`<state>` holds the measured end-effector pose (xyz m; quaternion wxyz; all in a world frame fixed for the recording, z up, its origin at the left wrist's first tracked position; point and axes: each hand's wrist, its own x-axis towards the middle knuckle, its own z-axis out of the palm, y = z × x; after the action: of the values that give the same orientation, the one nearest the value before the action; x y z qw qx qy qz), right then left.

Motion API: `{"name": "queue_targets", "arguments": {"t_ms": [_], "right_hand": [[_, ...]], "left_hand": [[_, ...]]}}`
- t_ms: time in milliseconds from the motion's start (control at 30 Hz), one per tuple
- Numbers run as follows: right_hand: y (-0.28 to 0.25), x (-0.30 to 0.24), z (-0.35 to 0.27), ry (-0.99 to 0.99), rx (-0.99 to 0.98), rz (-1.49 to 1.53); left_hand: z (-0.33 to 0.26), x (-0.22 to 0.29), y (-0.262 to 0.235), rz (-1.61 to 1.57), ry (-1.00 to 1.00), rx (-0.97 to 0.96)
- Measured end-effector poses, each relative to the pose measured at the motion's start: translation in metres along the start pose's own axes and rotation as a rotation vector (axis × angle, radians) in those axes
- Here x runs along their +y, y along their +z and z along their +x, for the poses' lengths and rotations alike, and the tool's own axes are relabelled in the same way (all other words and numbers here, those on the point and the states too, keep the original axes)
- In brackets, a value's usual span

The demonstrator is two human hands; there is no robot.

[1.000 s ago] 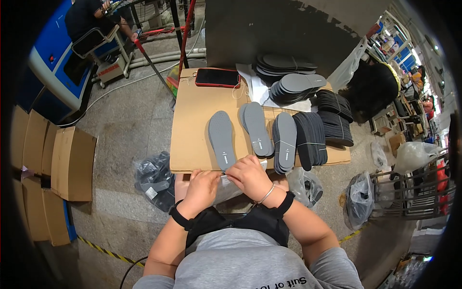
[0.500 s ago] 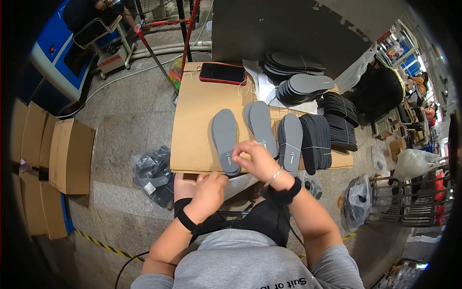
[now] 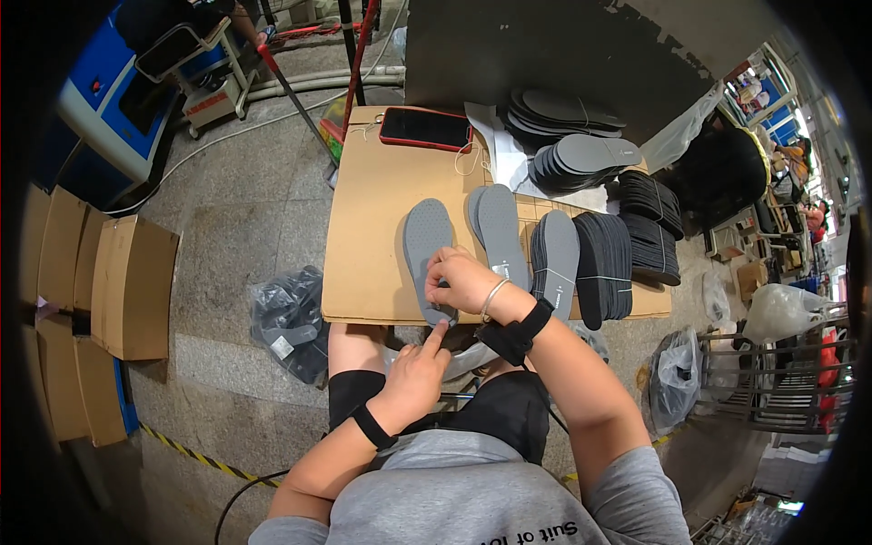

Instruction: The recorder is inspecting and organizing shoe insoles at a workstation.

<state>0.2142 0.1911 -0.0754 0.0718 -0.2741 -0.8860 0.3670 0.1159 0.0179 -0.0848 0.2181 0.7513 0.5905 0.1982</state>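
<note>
A grey insole (image 3: 428, 229) lies on the cardboard-topped table, its heel end at the front edge. Over its heel half is my right hand (image 3: 461, 280), fingers pinched together; anything between the fingertips is hidden. My left hand (image 3: 416, 380) reaches up from below the edge, index finger stretched onto the insole's heel tip and the other fingers curled with nothing visible in them. Just right of that insole sits a small overlapping pile of grey insoles (image 3: 499, 218). Beyond it stand a tied bundle of insoles (image 3: 556, 243) and a thicker dark bundle (image 3: 603, 268).
A red-edged phone (image 3: 425, 128) lies at the table's back left. More insole stacks (image 3: 590, 156) rest on white paper at the back right, beside dark bundles (image 3: 652, 204). A grey panel (image 3: 545, 54) stands behind the table. Plastic-bagged goods (image 3: 289, 318) sit on the floor at left.
My right hand has moved left and up over the insole, closing its fingers. My left hand has extended its index finger onto the heel tip. The view has shifted slightly.
</note>
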Motion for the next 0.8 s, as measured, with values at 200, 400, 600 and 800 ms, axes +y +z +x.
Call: {"name": "queue_targets", "arguments": {"t_ms": [200,400,600,800], "right_hand": [[0.0045,0.0019,0.0005,0.044,0.029,0.000],[0.0072,-0.0033,-0.0006,0.091,0.022,-0.056],[0.0071,-0.0011,-0.0034,0.049,0.058,-0.041],[0.0084,-0.0046,-0.0029,0.057,0.047,-0.062]], "left_hand": [[0.0006,0.0011,-0.0007,-0.009,-0.007,-0.009],[0.0004,0.0006,0.0001,-0.008,-0.004,0.004],[0.0010,0.0011,-0.0006,-0.006,-0.001,0.014],[0.0016,0.0000,0.0000,-0.007,-0.006,0.023]]}}
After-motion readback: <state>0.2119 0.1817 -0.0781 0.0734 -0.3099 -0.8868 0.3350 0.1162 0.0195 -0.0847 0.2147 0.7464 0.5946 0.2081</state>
